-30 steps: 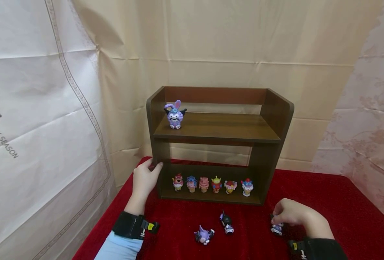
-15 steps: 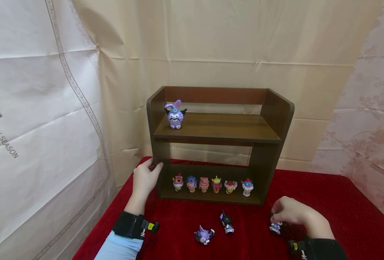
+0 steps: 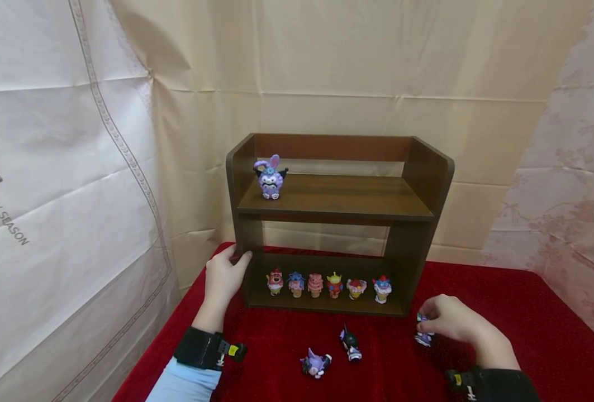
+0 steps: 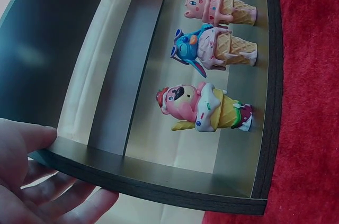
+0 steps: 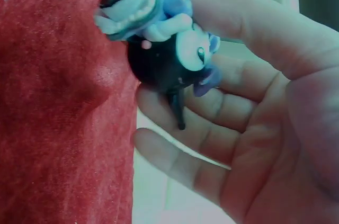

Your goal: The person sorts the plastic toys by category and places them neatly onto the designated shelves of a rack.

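At the left side of a brown wooden shelf [image 3: 337,215], my left hand [image 3: 223,278] grips the side panel. The left wrist view shows its thumb [image 4: 39,136] on the inner face and the other fingers round the outside. My right hand [image 3: 452,318] pinches a small figurine [image 3: 424,331] just above the red cloth, right of the shelf. Seen by the right wrist camera, this figurine [image 5: 164,57] has a black head with a pointed tip, a white face and purple parts. Two more purple-and-black figurines, one [image 3: 316,363] and another [image 3: 351,344], lie in front of the shelf.
A purple rabbit-eared figurine [image 3: 271,177] stands at the left of the upper board. Along the lower board is a row of several ice-cream-cone figurines [image 3: 315,285]. Red cloth [image 3: 483,290] covers the table, and a beige curtain [image 3: 327,67] hangs behind.
My right hand has raised the figurine and moved slightly away from me toward the shelf. The left hand keeps its grip in the same place.
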A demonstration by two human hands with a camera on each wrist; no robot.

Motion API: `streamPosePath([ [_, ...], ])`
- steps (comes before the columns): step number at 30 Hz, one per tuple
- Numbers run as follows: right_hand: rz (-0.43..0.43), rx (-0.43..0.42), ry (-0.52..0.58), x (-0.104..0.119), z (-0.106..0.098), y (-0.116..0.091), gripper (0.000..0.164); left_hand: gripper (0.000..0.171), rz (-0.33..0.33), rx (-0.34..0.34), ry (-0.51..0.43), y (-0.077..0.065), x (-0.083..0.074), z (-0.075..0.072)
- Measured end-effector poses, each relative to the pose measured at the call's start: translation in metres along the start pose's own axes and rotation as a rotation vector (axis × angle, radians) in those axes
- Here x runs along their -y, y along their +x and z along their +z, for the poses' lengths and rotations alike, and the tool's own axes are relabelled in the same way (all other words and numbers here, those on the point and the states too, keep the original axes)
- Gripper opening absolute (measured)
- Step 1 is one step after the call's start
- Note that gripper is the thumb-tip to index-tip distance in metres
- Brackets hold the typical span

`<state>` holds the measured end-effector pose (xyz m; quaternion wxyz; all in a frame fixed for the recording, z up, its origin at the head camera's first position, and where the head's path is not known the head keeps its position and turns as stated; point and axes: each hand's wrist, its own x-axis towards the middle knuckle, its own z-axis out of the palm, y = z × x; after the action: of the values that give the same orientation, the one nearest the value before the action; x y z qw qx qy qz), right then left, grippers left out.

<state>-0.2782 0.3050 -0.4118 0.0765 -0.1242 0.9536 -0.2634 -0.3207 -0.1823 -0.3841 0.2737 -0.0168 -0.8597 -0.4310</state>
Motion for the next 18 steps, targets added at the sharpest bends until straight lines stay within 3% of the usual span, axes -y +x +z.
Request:
streamPosePath([
  [18,-0.192,-0.309,-0.112,0.017,-0.013,-0.001,0.037,0.035,0.000,0.006,0.006,0.001,-0.001,0.000],
])
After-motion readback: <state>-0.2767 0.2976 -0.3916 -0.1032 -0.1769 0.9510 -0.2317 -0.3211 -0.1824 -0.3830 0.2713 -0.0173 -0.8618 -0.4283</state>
